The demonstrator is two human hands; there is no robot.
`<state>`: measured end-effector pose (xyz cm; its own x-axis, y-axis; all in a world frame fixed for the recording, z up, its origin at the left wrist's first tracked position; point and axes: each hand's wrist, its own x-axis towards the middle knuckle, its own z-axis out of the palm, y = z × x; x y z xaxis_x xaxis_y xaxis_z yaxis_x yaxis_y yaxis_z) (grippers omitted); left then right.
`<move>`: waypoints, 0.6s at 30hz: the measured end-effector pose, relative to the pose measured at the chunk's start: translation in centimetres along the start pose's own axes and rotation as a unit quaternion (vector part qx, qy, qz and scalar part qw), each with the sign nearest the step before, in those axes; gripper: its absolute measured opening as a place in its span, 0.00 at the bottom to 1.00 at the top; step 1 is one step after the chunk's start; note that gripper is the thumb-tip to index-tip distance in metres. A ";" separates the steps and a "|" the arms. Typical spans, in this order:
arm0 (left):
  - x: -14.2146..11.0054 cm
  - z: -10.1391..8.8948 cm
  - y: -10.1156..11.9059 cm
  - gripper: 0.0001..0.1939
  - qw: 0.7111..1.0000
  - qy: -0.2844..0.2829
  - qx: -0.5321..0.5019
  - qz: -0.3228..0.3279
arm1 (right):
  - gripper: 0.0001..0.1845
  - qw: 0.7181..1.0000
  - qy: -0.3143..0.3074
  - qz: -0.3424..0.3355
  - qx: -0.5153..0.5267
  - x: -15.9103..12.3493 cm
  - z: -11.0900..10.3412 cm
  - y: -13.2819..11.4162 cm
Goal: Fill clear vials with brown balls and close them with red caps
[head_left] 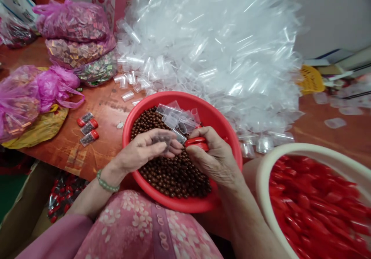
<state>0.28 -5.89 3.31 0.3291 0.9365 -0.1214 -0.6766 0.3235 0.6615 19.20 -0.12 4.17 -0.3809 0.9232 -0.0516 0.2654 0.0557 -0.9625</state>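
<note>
Left hand cradles a bead-filled tube in the curled fingers; right hand pinches red caps between thumb and fingers, exact count unclear. Both hands are over the red basin, close together. Basin contains brown beads with loose clear tubes lying on top. Three capped tubes sit left of it on the surface, near pink bags. Big heap of clear tubes behind. Pale tub at right holds red pieces, shapes blurred.
</note>
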 end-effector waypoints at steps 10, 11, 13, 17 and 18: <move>0.5 0.6 -0.2 0.16 0.998 0.002 0.051 -0.020 | 0.16 0.980 0.007 0.018 0.197 -0.7 0.0 0.4; 0.6 0.6 -0.3 0.16 0.998 0.004 0.054 -0.022 | 0.15 0.979 -0.002 0.019 0.202 -0.7 -0.1 0.3; 0.7 0.5 -0.5 0.17 0.998 0.000 0.061 -0.032 | 0.15 0.979 -0.006 0.015 0.203 -0.7 -0.3 -0.1; 1.0 0.6 -0.7 0.19 0.997 0.036 0.071 -0.021 | 0.13 0.979 0.061 -0.023 0.192 -0.4 0.1 -0.6; 1.0 0.6 -0.7 0.19 0.996 0.050 0.075 -0.017 | 0.13 0.978 0.082 -0.033 0.189 -0.2 0.4 -0.6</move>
<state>1.53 -5.23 3.20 0.2773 0.9365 -0.2146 -0.5572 0.3387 0.7582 18.80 -0.49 4.66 -0.2307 0.9727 0.0267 -0.1136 0.0003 -0.9935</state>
